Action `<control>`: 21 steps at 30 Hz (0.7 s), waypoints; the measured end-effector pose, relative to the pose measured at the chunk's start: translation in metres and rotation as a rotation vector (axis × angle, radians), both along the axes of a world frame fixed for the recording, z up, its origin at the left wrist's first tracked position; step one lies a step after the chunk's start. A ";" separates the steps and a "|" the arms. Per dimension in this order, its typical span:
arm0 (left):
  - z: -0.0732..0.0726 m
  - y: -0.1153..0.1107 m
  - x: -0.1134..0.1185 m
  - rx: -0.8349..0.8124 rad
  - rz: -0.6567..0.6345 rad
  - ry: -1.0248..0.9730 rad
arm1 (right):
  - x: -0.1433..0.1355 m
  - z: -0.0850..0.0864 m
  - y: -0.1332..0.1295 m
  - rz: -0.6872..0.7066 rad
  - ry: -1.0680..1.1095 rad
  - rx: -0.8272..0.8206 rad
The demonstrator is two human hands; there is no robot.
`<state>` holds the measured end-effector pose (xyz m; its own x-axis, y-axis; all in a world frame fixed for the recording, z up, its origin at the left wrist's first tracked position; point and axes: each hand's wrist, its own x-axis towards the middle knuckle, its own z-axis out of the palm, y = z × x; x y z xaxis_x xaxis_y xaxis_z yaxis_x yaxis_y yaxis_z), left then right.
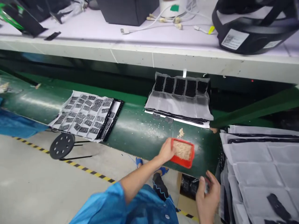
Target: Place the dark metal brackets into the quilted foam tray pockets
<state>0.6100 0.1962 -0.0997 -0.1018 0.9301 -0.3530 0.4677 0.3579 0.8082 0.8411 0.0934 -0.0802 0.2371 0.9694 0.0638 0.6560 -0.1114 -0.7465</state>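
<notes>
My left hand grips the left side of a small red tray, its fingers closed over the edge. Many tiny beige pieces fill the tray, too small to name. My right hand is apart from the tray, near the table's front edge, with thumb and fingers spread. Something small and blurred shows behind its fingers; I cannot tell whether the hand touches it. A little heap of the same beige pieces lies on the green tabletop, and more are scattered to its left.
White sheets with dark flat parts lie at left. A stack of pocketed trays stands behind the red tray, and a taller stack at right. A shelf overhangs the back. A black stool and a box are below.
</notes>
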 end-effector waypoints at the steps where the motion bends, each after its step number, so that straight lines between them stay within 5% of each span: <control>1: 0.004 -0.034 -0.023 0.004 0.036 -0.021 | -0.005 -0.005 0.019 0.013 -0.030 0.023; 4: -0.001 -0.138 -0.082 -0.020 0.250 -0.150 | -0.026 -0.032 0.082 0.101 -0.090 0.068; 8: -0.042 -0.233 -0.121 -0.101 0.728 -0.183 | -0.055 -0.078 0.166 0.247 -0.188 0.086; 11: -0.075 -0.259 -0.124 -0.193 0.929 -0.137 | -0.074 -0.107 0.210 0.344 -0.264 0.067; 14: -0.095 -0.272 -0.119 -0.229 1.000 -0.131 | -0.091 -0.129 0.229 0.444 -0.325 0.028; 21: -0.118 -0.320 -0.109 -0.227 1.100 -0.098 | -0.116 -0.143 0.208 0.570 -0.399 0.012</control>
<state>0.5011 -0.1240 -0.2173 -0.7892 0.2654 -0.5539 -0.2546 0.6794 0.6882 0.7251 0.3014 -0.2230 -0.3521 0.9345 0.0513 0.8346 0.3383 -0.4348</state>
